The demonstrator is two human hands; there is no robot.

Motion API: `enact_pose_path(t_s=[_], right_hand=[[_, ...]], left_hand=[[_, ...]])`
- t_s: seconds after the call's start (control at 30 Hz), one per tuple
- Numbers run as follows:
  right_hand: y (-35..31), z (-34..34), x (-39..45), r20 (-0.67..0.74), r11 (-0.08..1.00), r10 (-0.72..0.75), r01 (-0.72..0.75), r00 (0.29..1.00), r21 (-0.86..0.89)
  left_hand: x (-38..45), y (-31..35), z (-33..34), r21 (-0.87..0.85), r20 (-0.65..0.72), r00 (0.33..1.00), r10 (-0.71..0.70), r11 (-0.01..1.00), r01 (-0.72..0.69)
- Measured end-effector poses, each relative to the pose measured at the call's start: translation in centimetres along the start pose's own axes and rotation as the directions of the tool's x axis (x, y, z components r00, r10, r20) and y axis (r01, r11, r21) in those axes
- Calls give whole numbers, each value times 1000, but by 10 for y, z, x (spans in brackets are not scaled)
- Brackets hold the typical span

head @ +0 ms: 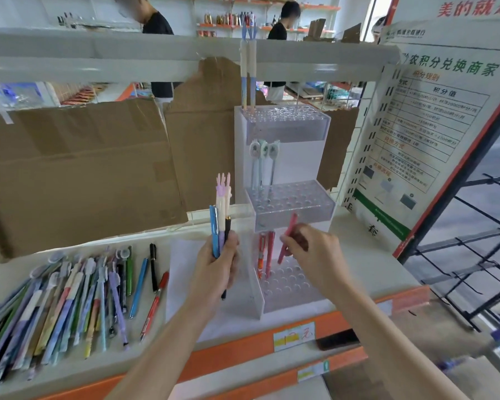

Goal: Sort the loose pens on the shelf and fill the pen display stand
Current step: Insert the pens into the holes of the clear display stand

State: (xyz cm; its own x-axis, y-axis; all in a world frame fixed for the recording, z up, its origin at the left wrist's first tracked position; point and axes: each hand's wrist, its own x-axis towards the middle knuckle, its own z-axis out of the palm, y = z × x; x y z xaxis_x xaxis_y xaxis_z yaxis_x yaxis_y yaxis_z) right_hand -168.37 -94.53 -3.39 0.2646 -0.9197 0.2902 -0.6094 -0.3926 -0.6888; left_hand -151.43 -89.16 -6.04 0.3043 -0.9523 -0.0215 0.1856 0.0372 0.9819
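A clear three-tier pen display stand [289,206] stands on the shelf. My left hand [217,267] grips a bunch of pens [221,220] upright just left of the stand: a blue one, a black one and pastel ones with bunny tops. My right hand [312,252] pinches a pink pen [287,238], tilted, its lower end over the holes of the bottom tier [286,284]. Two red pens [264,252] stand in that tier. Three cat-topped pens [263,163] stand in the middle tier, and two tall pens [248,70] in the top tier. Loose pens [70,301] lie in a heap at the left.
Flattened cardboard [78,171] leans behind the shelf. A printed notice board [422,125] stands at the right, with a black wire rack [474,249] beyond it. A dark phone [338,339] lies on the orange shelf edge [243,350]. Two people stand in the background.
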Motion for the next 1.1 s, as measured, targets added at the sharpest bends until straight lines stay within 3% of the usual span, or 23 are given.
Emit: enact_pose_path(t_s=[0.27, 0.43, 0.9, 1.0, 1.1], right_hand=[[27, 28, 3, 84, 994, 28, -19, 996, -111], [32, 35, 3, 44, 989, -12, 18, 999, -149], [28, 27, -5, 15, 964, 79, -72, 997, -254], [10, 24, -11, -64, 990, 23, -32, 998, -140], [-19, 21, -10, -43, 993, -56, 60, 998, 99]], left_hand=[[-3, -5, -4, -76, 60, 998, 21, 997, -16], [-4, -7, -9, -107, 123, 989, 81, 992, -68], [-7, 0, -9, -111, 154, 986, 70, 992, -53], [-7, 1, -7, -120, 144, 987, 66, 992, -49], [-6, 3, -3, -148, 157, 985, 75, 988, -52]])
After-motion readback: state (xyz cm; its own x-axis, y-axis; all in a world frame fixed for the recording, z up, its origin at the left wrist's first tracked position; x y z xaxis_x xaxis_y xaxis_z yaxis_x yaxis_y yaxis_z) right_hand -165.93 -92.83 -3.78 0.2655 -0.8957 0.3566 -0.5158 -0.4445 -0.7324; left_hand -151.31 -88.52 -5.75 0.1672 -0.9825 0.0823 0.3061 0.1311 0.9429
